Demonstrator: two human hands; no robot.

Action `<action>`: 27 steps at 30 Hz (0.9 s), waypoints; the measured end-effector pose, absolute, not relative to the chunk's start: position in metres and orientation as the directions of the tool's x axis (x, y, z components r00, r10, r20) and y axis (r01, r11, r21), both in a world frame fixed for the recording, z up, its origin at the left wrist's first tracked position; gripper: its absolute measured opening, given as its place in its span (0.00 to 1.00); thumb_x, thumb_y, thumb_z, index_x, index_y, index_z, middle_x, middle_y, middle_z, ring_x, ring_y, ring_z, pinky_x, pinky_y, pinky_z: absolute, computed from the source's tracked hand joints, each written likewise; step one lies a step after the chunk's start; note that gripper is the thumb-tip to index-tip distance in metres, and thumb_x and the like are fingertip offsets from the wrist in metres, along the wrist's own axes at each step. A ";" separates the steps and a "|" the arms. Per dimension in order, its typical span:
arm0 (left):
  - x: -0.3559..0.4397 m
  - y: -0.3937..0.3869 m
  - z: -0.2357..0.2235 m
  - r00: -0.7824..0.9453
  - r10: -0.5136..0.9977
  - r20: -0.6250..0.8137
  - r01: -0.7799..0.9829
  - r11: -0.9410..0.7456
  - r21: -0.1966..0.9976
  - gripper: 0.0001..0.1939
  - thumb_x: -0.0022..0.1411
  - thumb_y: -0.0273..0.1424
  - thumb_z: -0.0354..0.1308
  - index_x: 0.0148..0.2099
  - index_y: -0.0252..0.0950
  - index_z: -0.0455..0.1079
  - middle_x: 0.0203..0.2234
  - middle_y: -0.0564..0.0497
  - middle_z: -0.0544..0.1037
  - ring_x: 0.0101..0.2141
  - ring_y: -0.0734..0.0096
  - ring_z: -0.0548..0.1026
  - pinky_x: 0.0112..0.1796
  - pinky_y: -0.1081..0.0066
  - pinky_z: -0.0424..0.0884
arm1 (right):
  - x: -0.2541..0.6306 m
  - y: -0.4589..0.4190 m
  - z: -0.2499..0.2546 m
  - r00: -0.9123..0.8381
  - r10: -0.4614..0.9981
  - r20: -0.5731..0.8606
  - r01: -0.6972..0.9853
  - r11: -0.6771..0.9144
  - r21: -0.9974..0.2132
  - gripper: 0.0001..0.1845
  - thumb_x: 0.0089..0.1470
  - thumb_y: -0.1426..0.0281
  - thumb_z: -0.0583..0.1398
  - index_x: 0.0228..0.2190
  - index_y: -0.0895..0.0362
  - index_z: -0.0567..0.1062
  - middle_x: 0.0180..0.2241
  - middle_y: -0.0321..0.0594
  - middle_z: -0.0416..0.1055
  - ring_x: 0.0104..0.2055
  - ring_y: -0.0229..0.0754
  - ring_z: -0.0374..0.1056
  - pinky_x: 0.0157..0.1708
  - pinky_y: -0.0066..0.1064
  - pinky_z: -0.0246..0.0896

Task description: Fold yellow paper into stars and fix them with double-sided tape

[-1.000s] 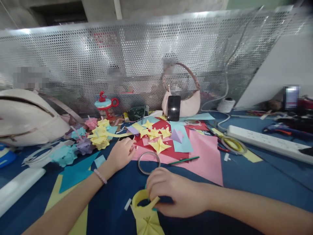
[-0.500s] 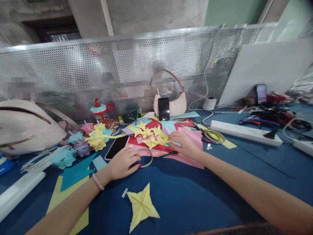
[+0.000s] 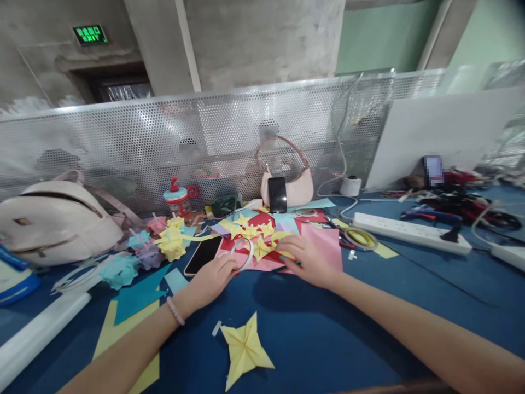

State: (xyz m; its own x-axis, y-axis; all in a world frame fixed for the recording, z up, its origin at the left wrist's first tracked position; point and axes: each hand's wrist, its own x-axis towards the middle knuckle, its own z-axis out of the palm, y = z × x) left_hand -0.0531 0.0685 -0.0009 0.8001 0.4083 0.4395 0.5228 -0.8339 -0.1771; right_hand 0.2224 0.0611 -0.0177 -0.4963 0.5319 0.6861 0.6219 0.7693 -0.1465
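My left hand, with a beaded bracelet at the wrist, grips a roll of clear tape that stands tilted on its edge. My right hand hovers over the paper pile with fingers bent and thumb apart from them. Under its fingers are a curved yellow paper strip and a thin dark green stick; contact with either is unclear. Small yellow folded stars lie between the hands on red and pink sheets. Closer to me rests a larger yellow folded paper star beside a small tape piece.
Left are a phone, paper flower balls, teal paper and a white backpack. A pink handbag with a black phone stands behind the pile. A power strip and cables lie right.
My left hand has lifted the tape roll from lying flat to a tilted stance. My right hand has shifted slightly toward me over the green stick. The camera view has tipped up.
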 end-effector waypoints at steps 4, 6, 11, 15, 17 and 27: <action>-0.052 0.067 -0.005 0.804 0.300 0.514 0.458 -0.863 -0.213 0.12 0.67 0.29 0.40 0.39 0.32 0.64 0.34 0.45 0.73 0.38 0.68 0.72 0.40 0.68 0.72 | 0.202 0.042 -0.021 -0.571 0.483 0.664 0.518 0.840 -0.165 0.13 0.53 0.77 0.52 0.41 0.56 0.68 0.40 0.44 0.70 0.45 0.44 0.64 0.46 0.40 0.60; -0.049 0.065 -0.006 0.811 0.256 0.527 0.424 -0.877 -0.226 0.11 0.67 0.29 0.41 0.39 0.32 0.64 0.33 0.46 0.73 0.38 0.69 0.73 0.40 0.69 0.72 | 0.194 0.034 -0.022 -0.523 0.513 0.680 0.494 0.833 -0.249 0.15 0.52 0.76 0.53 0.43 0.57 0.66 0.41 0.46 0.69 0.46 0.45 0.63 0.46 0.41 0.60; -0.043 0.059 -0.005 0.842 0.177 0.510 0.372 -0.876 -0.309 0.11 0.67 0.28 0.41 0.39 0.31 0.64 0.33 0.45 0.74 0.34 0.69 0.74 0.34 0.71 0.73 | 0.181 0.022 -0.023 -0.333 0.671 0.662 0.383 0.738 -0.556 0.27 0.50 0.76 0.54 0.53 0.57 0.56 0.45 0.47 0.65 0.47 0.42 0.63 0.46 0.38 0.62; -0.041 0.059 -0.006 0.840 0.185 0.511 0.373 -0.880 -0.295 0.11 0.66 0.28 0.41 0.39 0.32 0.64 0.32 0.45 0.74 0.32 0.70 0.74 0.32 0.72 0.72 | 0.179 0.019 -0.021 -0.379 0.660 0.649 0.334 0.752 -0.569 0.21 0.50 0.78 0.54 0.47 0.57 0.64 0.45 0.47 0.65 0.49 0.42 0.61 0.48 0.37 0.60; -0.041 0.060 -0.007 0.839 0.191 0.510 0.373 -0.884 -0.282 0.11 0.66 0.28 0.41 0.38 0.32 0.64 0.33 0.45 0.74 0.32 0.70 0.74 0.32 0.72 0.72 | 0.179 0.019 -0.019 -0.402 0.643 0.652 0.323 0.766 -0.556 0.18 0.50 0.79 0.54 0.45 0.57 0.66 0.45 0.47 0.65 0.50 0.42 0.61 0.49 0.37 0.59; -0.039 0.057 -0.008 0.871 0.167 0.462 0.338 -0.886 -0.318 0.11 0.66 0.27 0.40 0.38 0.33 0.63 0.31 0.48 0.74 0.31 0.71 0.74 0.30 0.73 0.70 | 0.178 0.024 -0.023 -0.343 0.627 0.699 0.332 0.777 -0.535 0.12 0.47 0.82 0.55 0.34 0.56 0.67 0.36 0.42 0.64 0.43 0.41 0.62 0.44 0.35 0.60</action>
